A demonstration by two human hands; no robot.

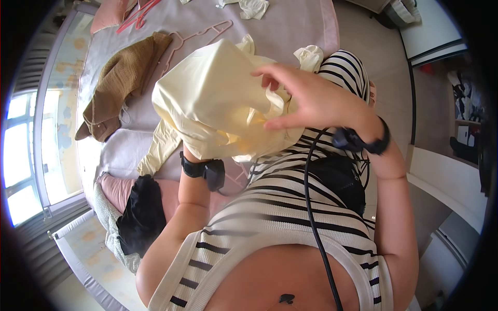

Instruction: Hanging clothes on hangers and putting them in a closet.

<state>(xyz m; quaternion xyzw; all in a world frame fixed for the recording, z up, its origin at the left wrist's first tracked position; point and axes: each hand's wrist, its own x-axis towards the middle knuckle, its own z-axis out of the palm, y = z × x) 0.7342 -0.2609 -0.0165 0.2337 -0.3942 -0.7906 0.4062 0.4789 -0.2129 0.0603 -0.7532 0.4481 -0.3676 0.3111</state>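
Observation:
A pale cream garment [210, 85] of thin, smooth cloth bulges up in front of me, draped over my left hand. That hand is hidden inside the cloth; only the left wrist with a black strap and device [204, 171] shows below it. One long sleeve [159, 149] hangs down on the left. My right hand [311, 97] hovers at the garment's right side, thumb and fingers spread around bunched folds at an opening. Nothing is seen gripped between its fingers. Another gathered end of cream cloth [309, 56] lies near my knee.
On the bed [280, 23] lie a brown garment [120, 81], a pink hanger [186, 37], red hangers [138, 17] and white cloth [253, 7]. A black garment [142, 217] rests on a pink pillow [171, 194]. A black cable [309, 186] runs down my front. A mesh bed rail [78, 264] borders the left.

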